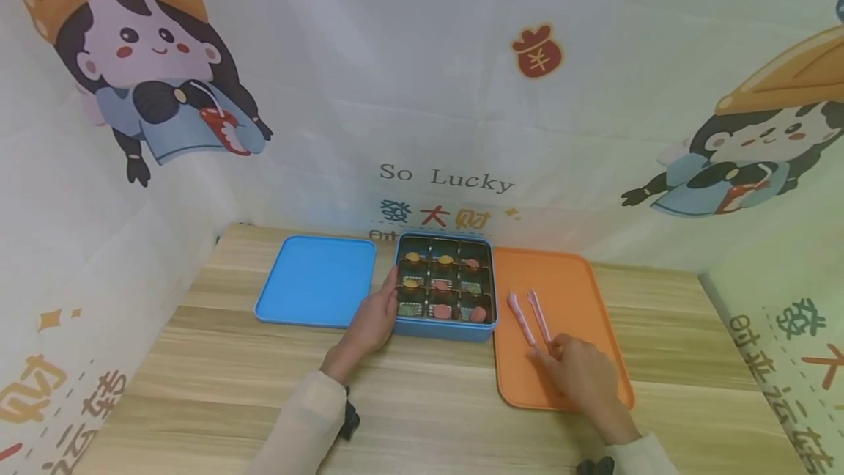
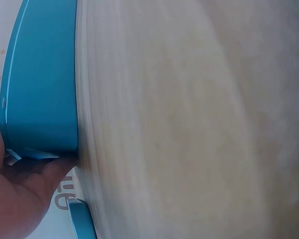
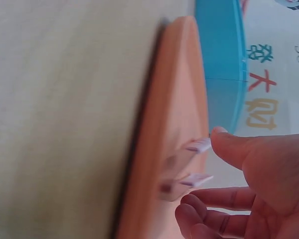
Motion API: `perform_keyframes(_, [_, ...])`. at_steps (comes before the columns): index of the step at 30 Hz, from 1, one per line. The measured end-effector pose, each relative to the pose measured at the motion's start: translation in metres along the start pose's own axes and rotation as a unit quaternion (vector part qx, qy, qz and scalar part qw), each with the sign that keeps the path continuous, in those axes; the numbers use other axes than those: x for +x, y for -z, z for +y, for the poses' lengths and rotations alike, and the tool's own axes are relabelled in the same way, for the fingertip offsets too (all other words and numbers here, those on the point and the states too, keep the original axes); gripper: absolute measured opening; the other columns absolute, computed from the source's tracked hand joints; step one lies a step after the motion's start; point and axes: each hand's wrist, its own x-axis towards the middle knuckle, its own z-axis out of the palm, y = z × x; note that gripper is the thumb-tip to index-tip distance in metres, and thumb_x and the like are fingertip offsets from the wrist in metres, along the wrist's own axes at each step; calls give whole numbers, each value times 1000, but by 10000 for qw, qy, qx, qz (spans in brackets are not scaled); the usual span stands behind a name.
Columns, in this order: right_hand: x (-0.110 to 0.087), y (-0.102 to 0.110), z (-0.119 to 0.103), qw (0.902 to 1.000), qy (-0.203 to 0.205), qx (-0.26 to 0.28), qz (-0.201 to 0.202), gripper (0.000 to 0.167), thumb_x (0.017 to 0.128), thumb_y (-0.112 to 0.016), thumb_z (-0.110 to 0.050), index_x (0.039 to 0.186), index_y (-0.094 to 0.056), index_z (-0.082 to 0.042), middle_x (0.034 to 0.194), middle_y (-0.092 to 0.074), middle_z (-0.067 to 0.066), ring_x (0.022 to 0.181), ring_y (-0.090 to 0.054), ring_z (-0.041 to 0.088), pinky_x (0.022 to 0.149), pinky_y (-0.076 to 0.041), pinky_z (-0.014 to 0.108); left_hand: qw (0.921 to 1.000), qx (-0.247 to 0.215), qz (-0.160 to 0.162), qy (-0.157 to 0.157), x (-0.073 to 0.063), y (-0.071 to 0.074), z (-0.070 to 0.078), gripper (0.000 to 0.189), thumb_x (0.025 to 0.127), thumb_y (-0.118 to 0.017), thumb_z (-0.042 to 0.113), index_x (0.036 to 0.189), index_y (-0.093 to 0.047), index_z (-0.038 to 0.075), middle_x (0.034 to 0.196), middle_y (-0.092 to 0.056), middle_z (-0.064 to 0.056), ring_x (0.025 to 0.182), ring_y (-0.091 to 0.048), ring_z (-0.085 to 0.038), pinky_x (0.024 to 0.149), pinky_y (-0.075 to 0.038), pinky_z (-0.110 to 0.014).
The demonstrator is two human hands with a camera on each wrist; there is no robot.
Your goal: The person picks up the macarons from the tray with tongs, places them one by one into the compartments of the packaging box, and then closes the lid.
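Observation:
My left hand (image 1: pixel 374 317) rests against the left side of a blue box (image 1: pixel 445 330), fingers extended along its wall. In the left wrist view, the hand (image 2: pixel 27 191) meets the box's corner (image 2: pixel 45 119). Inside sits a dark divided insert, with small yellow, pink and green round pieces (image 1: pixel 442 311) in its compartments. Pink tongs (image 1: pixel 522 319) lie on an orange tray (image 1: pixel 527 383), their two arms apart. Over the tray's near part, my right hand (image 1: pixel 587 376) is at the tongs' near ends. The right wrist view shows a gap between the thumb (image 3: pixel 231 149) and the bent fingers.
A flat blue lid or tray (image 1: pixel 316 281) lies left of the box. The orange tray adjoins the box's right side. Everything stands on a wood-grain table (image 1: pixel 422 402), with a printed white cloth (image 1: pixel 422 94) hanging behind and at both sides.

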Motion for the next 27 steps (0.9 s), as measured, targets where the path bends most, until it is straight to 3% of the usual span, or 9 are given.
perform_keyframes(2, [1, 4, -3, 9999, -5, 72, 72, 41, 90, -69, -43, 102, -72, -3, 70, -68, 3, 54, -56, 15, 43, -41, 31, 10000, -23, -13, 35, 0, 1, 0, 53, 107, -37, 13, 156, -23, -2, 125, -62, -29, 80, -67, -34, 81, -56, -47])
perform_keyframes(4, [3, 8, -6, 9996, -28, 165, 215, 42, 92, -68, -40, 109, -71, -1, 78, -72, 5, 58, -60, 15, 45, -44, 30, 10000, -52, -7, 76, 0, 2, 0, 53, 107, -37, 14, 155, -22, -4, 94, -67, -26, 63, -60, -28, 67, -55, -44])
perform_keyframes(7, [6, 12, -15, 9969, -1, 489, 611, 37, 94, -65, -35, 110, -72, -3, 83, -72, 5, 63, -63, 18, 48, -46, 31, 9997, -176, -27, 181, 0, 4, 0, 55, 108, -37, 16, 155, -20, -6, 63, -48, -9, 49, -39, -18, 55, -45, -37])
perform_keyframes(10, [11, 10, -23, 9875, 177, 907, 1279, 30, 94, -66, -29, 108, -73, -4, 86, -73, 7, 70, -67, 22, 54, -50, 36, 9991, -352, 25, 227, 1, 6, 0, 56, 107, -41, 19, 154, -22, -7, 62, -44, -2, 50, -36, -13, 54, -42, -32])
perform_keyframes(13, [19, 3, -29, 9704, 521, 1424, 1878, 23, 93, -66, -19, 107, -73, -1, 88, -72, 10, 78, -69, 26, 63, -53, 42, 9983, -500, 158, 258, 1, 11, 0, 57, 106, -46, 21, 153, -28, -6, 65, -50, -7, 51, -38, -14, 51, -41, -33])
perform_keyframes(16, [28, -4, -36, 9533, 742, 1960, 2176, 22, 91, -67, -10, 108, -72, 3, 91, -71, 14, 84, -68, 28, 71, -55, 44, 9973, -523, 414, 316, 1, 18, 0, 56, 104, -50, 26, 150, -37, -3, 91, -70, -16, 59, -51, -19, 63, -50, -38])
perform_keyframes(18, [34, -6, -43, 9437, 783, 2351, 2190, 24, 91, -68, -7, 111, -70, 5, 94, -70, 16, 87, -67, 29, 73, -56, 45, 9955, -632, 596, 385, -1, 25, 0, 53, 103, -51, 28, 147, -44, -1, 115, -71, -18, 74, -65, -25, 76, -55, -43])
perform_keyframes(20, [38, -7, -52, 9348, 791, 2728, 2134, 27, 90, -67, -4, 114, -67, 7, 96, -70, 17, 89, -67, 30, 75, -56, 46, 9931, -741, 786, 450, -3, 34, -1, 50, 103, -50, 30, 144, -50, 1, 129, -66, -16, 89, -71, -28, 84, -55, -45])
perform_keyframes(27, [45, -3, -93, 9053, 914, 3734, 1809, 26, 93, -65, -4, 118, -65, 5, 107, -70, 19, 99, -65, 31, 83, -55, 46, 9854, -742, 1382, 662, -8, 65, -18, 46, 105, -45, 33, 137, -58, 2, 113, -72, -16, 101, -70, -30, 88, -54, -47])
